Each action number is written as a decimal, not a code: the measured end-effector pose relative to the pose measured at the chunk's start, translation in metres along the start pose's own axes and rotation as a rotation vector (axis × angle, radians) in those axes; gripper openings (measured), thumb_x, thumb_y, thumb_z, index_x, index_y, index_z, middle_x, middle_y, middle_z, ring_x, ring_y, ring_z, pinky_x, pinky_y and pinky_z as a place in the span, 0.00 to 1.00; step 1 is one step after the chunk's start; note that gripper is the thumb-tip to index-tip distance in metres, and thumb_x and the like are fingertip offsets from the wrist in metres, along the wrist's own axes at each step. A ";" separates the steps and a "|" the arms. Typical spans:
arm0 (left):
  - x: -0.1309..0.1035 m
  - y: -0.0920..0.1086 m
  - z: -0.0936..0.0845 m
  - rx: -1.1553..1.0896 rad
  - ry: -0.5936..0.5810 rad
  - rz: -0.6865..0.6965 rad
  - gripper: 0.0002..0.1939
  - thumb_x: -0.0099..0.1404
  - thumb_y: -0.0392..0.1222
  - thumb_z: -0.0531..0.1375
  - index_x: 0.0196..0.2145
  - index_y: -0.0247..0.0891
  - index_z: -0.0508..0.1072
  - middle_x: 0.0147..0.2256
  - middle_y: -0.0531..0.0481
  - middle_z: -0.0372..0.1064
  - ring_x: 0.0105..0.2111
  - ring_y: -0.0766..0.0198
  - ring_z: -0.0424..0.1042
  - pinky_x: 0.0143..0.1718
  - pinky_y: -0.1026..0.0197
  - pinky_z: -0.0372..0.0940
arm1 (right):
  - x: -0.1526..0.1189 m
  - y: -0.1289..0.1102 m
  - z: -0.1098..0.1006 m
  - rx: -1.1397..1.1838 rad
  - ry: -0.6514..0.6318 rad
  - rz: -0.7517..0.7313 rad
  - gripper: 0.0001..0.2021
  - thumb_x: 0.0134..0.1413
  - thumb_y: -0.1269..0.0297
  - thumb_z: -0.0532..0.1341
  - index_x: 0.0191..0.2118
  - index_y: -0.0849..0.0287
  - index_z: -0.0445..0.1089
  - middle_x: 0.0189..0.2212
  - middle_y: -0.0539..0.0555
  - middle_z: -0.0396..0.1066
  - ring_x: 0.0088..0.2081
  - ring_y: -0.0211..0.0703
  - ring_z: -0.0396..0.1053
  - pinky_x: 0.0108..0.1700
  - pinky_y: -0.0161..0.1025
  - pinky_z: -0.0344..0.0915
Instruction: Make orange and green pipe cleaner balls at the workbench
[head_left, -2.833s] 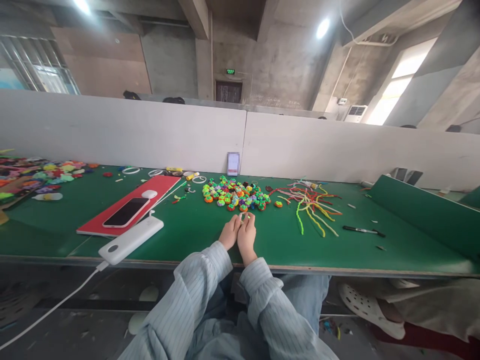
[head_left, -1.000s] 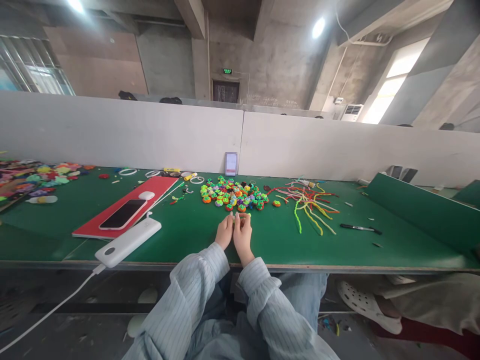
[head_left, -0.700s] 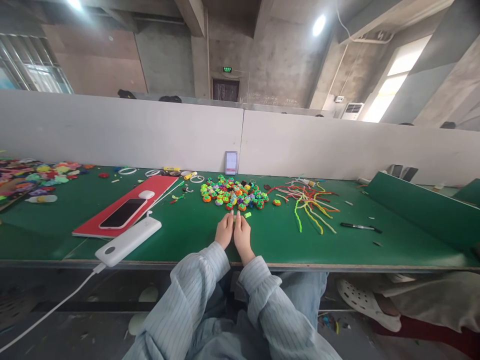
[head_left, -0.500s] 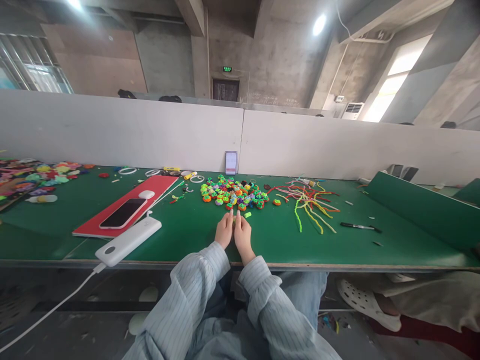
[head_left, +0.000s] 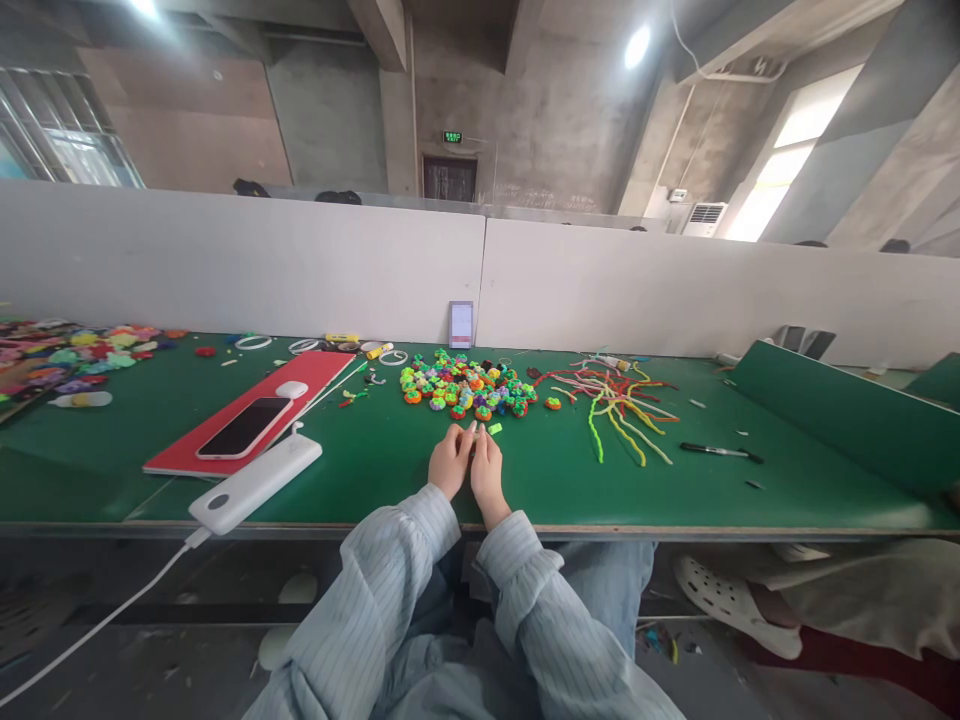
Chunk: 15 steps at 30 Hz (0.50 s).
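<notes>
Close together over the green table (head_left: 600,495), near its front edge, my left hand (head_left: 448,462) and my right hand (head_left: 487,470) meet at the fingertips. The fingers of both are curled in a pinch, and whatever sits between them is hidden or too small to name. Just beyond the fingertips lies a short lime-green piece (head_left: 495,428). Behind it spreads a pile of small fuzzy pieces (head_left: 469,385) in green, orange, yellow and purple. One orange and green piece (head_left: 553,404) lies apart on the right.
Fuzzy coloured stems (head_left: 630,430) fan out right of the pile, with a black marker (head_left: 720,453) beyond. On the left are a red folder (head_left: 176,450), a phone (head_left: 244,428) and a white power bank (head_left: 256,483) with a cable. A lit phone (head_left: 461,325) leans against the white partition (head_left: 300,260).
My fingertips have shifted: the thumbs, upright and side by side before, now lean together at the tips. The hands stay in about the same place. Nothing on the table has visibly moved.
</notes>
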<state>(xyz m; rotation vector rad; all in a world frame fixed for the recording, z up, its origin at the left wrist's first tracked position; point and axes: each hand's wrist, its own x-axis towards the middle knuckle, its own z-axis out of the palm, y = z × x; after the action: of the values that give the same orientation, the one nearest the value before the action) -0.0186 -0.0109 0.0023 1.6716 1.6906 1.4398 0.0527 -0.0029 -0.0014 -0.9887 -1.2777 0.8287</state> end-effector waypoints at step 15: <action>0.000 0.004 -0.002 0.059 0.029 -0.045 0.15 0.66 0.52 0.43 0.32 0.42 0.61 0.28 0.51 0.70 0.27 0.62 0.70 0.26 0.64 0.57 | 0.002 0.006 0.002 0.091 -0.069 -0.126 0.17 0.59 0.60 0.48 0.45 0.61 0.69 0.44 0.59 0.70 0.47 0.45 0.66 0.51 0.43 0.60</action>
<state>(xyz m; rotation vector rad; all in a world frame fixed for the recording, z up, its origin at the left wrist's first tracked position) -0.0181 -0.0126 0.0061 1.6396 1.7914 1.4122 0.0513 0.0015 -0.0060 -0.8053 -1.3354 0.8218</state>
